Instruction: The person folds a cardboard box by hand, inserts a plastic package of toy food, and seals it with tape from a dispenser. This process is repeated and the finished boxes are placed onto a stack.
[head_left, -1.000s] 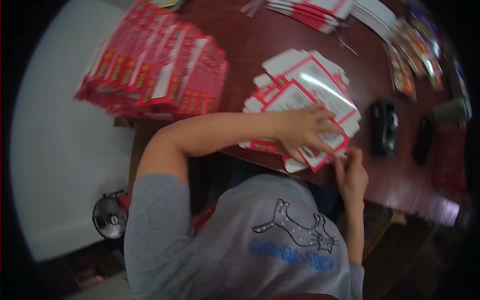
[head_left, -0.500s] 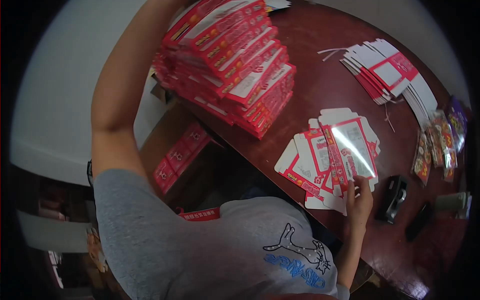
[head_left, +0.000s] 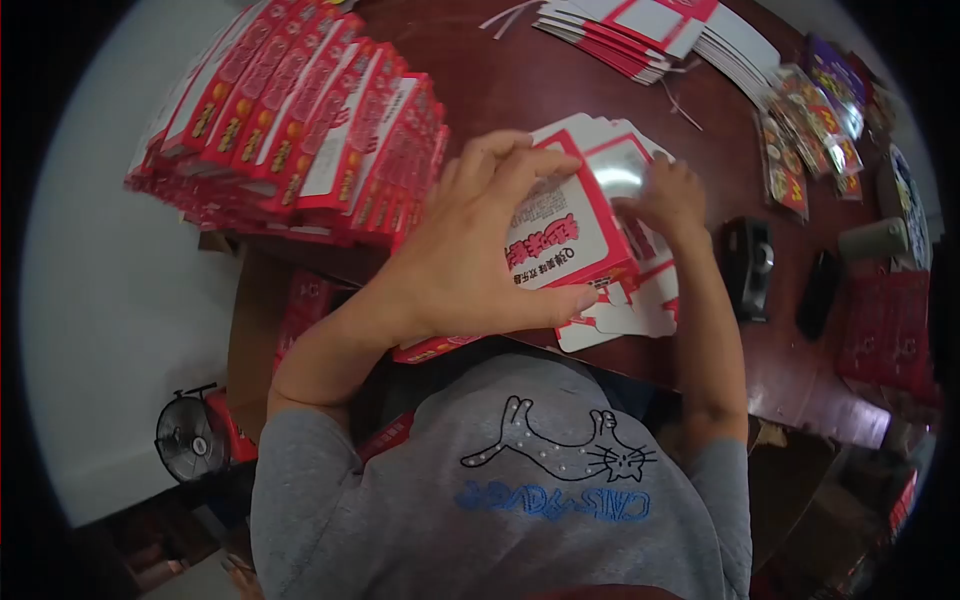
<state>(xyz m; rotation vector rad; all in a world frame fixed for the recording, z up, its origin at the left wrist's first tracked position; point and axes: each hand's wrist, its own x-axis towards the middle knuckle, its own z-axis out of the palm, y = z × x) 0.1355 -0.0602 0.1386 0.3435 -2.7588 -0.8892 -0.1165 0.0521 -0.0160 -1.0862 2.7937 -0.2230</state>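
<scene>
The left hand (head_left: pixel 455 255) has its grip on a red box (head_left: pixel 555 238) right of the tall stack (head_left: pixel 290 130), spread wide, maybe for steadiness. Past it, the right hand (head_left: pixel 674 200) meets flat cards (head_left: pixel 640 312); I can't tell if it pinches.

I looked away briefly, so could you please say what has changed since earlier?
The left hand has come back rightward from reaching over the red stack and now holds a red-and-white box partly covering the flat cartons. The right hand has moved forward along their right side. The tape dispenser stayed put.
</scene>
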